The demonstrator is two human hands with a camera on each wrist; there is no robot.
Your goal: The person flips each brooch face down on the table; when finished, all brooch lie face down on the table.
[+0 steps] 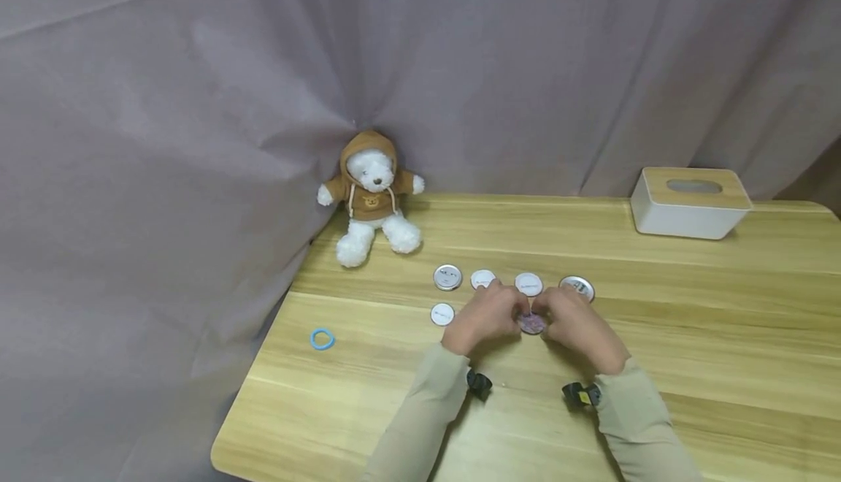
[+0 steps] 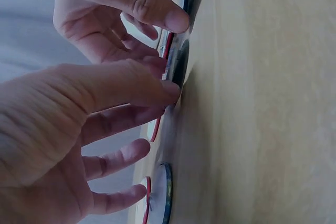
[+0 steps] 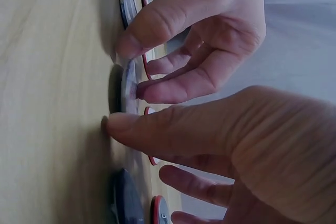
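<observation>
Both hands meet over a purple-patterned round badge (image 1: 532, 323) on the wooden table. My left hand (image 1: 493, 312) pinches its left edge, thumb tip at the rim and index finger close behind, as the left wrist view shows. From the other side my right hand (image 1: 581, 321) grips the right edge between thumb and fingers. A thin side of the badge (image 3: 129, 87) shows between the two thumbs in the right wrist view. Past the fingers stand two white round badges (image 1: 528, 284), one partly covered by the left hand. A silver-rimmed disc (image 1: 578, 287) lies just beyond the right hand.
Another silver disc (image 1: 447, 277) and a white badge (image 1: 442, 314) lie left of the hands. A blue ring (image 1: 322, 339) sits near the left table edge. At the back are a plush bear (image 1: 371, 197) in a brown hoodie and a tissue box (image 1: 690, 204).
</observation>
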